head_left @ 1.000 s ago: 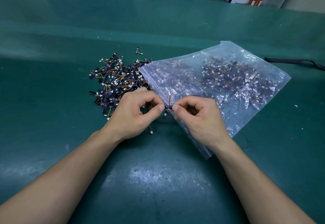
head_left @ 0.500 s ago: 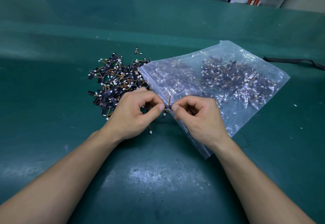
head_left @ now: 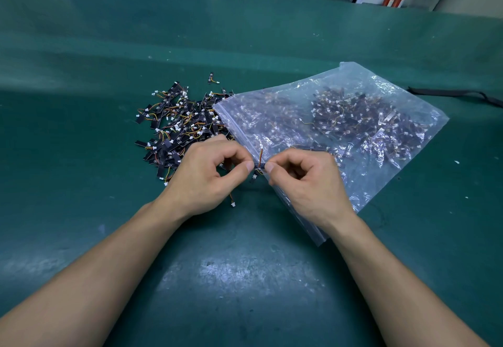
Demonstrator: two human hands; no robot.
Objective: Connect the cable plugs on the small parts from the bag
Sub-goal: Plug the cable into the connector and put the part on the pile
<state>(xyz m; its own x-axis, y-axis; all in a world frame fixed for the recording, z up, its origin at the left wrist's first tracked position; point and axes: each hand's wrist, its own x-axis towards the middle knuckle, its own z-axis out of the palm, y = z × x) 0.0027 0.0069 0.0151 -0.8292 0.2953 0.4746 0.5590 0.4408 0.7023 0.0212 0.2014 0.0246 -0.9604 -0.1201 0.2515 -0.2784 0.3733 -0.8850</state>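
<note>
The left hand (head_left: 206, 180) and right hand (head_left: 309, 183) pinch one small wired part (head_left: 258, 166) between them, over the bench (head_left: 245, 286) beside the bag (head_left: 381, 93). With a pile of parts (head_left: 177, 126) out and the bag well filled, much likely remains.

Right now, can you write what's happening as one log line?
left hand: pinches small part | right hand: pinches same part | bag: flat on table, parts inside | loose pile: left of bag

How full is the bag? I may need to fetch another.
Far from empty: the clear bag lies flat with a dense cluster of small parts visible inside.
</note>
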